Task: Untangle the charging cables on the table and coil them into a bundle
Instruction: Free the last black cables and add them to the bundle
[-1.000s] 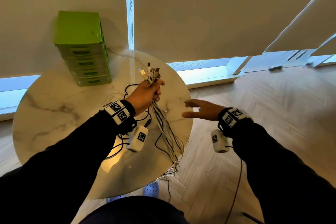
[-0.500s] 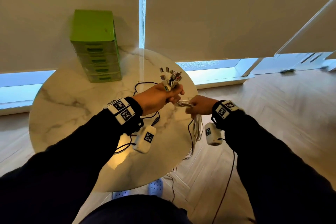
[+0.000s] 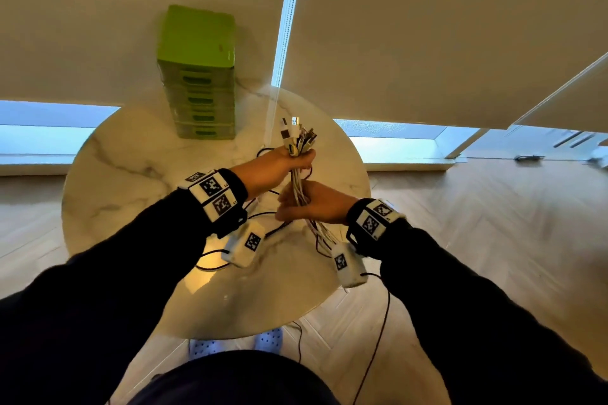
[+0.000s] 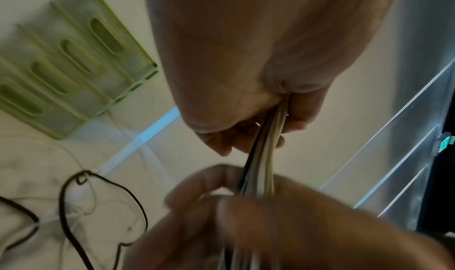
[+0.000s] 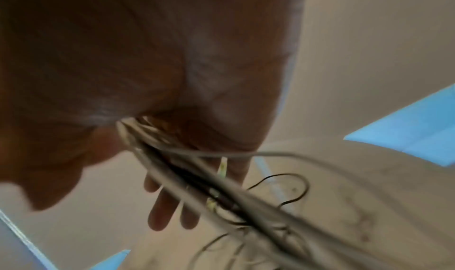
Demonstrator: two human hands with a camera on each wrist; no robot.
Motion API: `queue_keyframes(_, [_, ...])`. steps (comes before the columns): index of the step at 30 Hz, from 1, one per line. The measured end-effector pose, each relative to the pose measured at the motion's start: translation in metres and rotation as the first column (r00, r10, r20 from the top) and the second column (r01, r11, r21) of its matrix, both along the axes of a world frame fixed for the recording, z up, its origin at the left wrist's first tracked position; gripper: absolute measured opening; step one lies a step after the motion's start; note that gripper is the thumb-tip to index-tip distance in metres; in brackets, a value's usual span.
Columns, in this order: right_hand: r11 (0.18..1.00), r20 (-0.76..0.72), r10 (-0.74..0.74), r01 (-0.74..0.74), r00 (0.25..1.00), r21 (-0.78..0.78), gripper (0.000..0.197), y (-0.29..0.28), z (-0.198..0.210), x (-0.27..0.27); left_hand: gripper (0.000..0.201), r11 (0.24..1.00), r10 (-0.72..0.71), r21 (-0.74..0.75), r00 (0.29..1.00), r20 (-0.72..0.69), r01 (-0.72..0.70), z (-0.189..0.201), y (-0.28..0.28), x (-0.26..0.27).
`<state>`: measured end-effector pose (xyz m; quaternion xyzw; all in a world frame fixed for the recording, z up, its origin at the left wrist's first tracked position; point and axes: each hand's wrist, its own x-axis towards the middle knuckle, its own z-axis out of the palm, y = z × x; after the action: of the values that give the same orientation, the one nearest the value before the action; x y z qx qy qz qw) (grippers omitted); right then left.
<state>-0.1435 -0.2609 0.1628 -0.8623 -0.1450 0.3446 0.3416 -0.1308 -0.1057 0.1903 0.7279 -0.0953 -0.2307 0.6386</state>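
Observation:
My left hand (image 3: 279, 166) grips a bundle of white and dark charging cables (image 3: 297, 189) just under the plugs (image 3: 297, 136), which fan upward above the round marble table (image 3: 131, 174). My right hand (image 3: 312, 204) is right below it, with the thumb curled round the same bundle. In the left wrist view the cables (image 4: 265, 153) run from my left hand (image 4: 246, 79) down into my right hand (image 4: 270, 225). The right wrist view shows the cables (image 5: 197, 177) leaving my right hand (image 5: 147, 60) at the thumb crease, with straight fingers (image 5: 160, 212) beyond. The loose tails hang off the table's near right edge.
A green drawer unit (image 3: 200, 76) stands at the back of the table against the blind. A thin black cable (image 3: 263, 153) (image 4: 64, 206) loops on the tabletop under my hands. Wooden floor lies to the right, and pale shoes (image 3: 266, 339) show below the table.
My right hand, open and apart one second ago, came left and took hold of the cables just below my left hand. The left hand has kept its grip near the plugs.

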Motion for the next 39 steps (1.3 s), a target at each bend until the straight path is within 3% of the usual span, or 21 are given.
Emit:
queue_keyframes(3, [0.972,-0.07,-0.125,0.137,0.99,0.191,0.021,0.039,0.014,0.002,0.016,0.998,0.062,-0.008,0.998,-0.024,-0.062,0.001,0.025,0.0])
queue_keyframes(5, [0.954,-0.134,-0.179,0.205,0.975,0.22,0.024,0.058,0.02,0.004,0.021,0.993,0.096,-0.067,0.994,-0.046,-0.099,-0.001,0.044,0.002])
queue_keyframes(10, [0.951,-0.166,-0.14,0.179,0.976,0.254,0.025,0.099,0.042,0.012,0.033,0.882,0.249,-0.393,0.965,-0.08,-0.26,-0.013,0.088,-0.01])
queue_keyframes(13, [0.911,-0.261,-0.11,0.203,0.959,0.36,0.025,0.125,0.056,0.009,0.064,0.805,0.179,-0.558,0.979,-0.092,-0.2,-0.034,0.104,-0.035])
queue_keyframes(15, [0.896,-0.296,-0.095,0.211,0.95,0.391,0.033,0.139,0.064,0.006,0.078,0.817,0.038,-0.564,0.988,-0.152,-0.118,-0.051,0.106,-0.054])
queue_keyframes(17, [0.882,-0.35,-0.065,0.218,0.934,0.417,0.037,0.154,0.072,0.004,0.079,0.855,-0.123,-0.519,0.978,-0.17,0.017,-0.064,0.104,-0.069])
queue_keyframes(19, [0.872,-0.378,-0.038,0.216,0.925,0.44,0.039,0.17,0.076,0.003,0.054,0.876,-0.158,-0.48,0.968,-0.193,0.047,-0.064,0.103,-0.079])
queue_keyframes(21, [0.864,-0.386,-0.024,0.213,0.922,0.456,0.039,0.182,0.078,0.003,0.029,0.91,-0.064,-0.412,0.97,-0.232,-0.039,-0.057,0.113,-0.08])
queue_keyframes(24, [0.831,-0.367,-0.032,0.229,0.93,0.507,0.035,0.192,0.076,0.006,0.016,0.99,0.134,-0.036,0.984,-0.121,-0.139,-0.052,0.151,-0.071])
queue_keyframes(27, [0.762,-0.336,-0.022,0.233,0.942,0.604,0.035,0.203,0.073,0.006,0.018,0.899,0.32,0.277,0.941,0.115,-0.339,-0.051,0.201,-0.068])
queue_keyframes(30, [0.689,-0.323,-0.004,0.237,0.946,0.685,0.04,0.216,0.073,0.004,0.019,0.724,0.387,0.432,0.835,0.39,-0.538,-0.048,0.233,-0.072])
queue_keyframes(32, [0.658,-0.335,-0.005,0.256,0.942,0.708,0.04,0.22,0.075,0.006,0.02,0.618,0.428,0.489,0.785,0.448,-0.616,-0.055,0.241,-0.077])
queue_keyframes(34, [0.667,-0.314,0.0,0.233,0.95,0.707,0.039,0.218,0.075,0.01,0.021,0.569,0.474,0.534,0.78,0.407,-0.625,-0.073,0.242,-0.085])
queue_keyframes(35, [0.69,-0.291,-0.002,0.211,0.957,0.692,0.039,0.214,0.074,0.012,0.023,0.582,0.467,0.56,0.806,0.364,-0.59,-0.086,0.239,-0.091])
queue_keyframes(39, [0.805,-0.211,-0.031,0.15,0.977,0.574,0.039,0.199,0.058,0.015,0.03,0.735,0.226,0.639,0.971,0.084,-0.226,-0.132,0.218,-0.116])
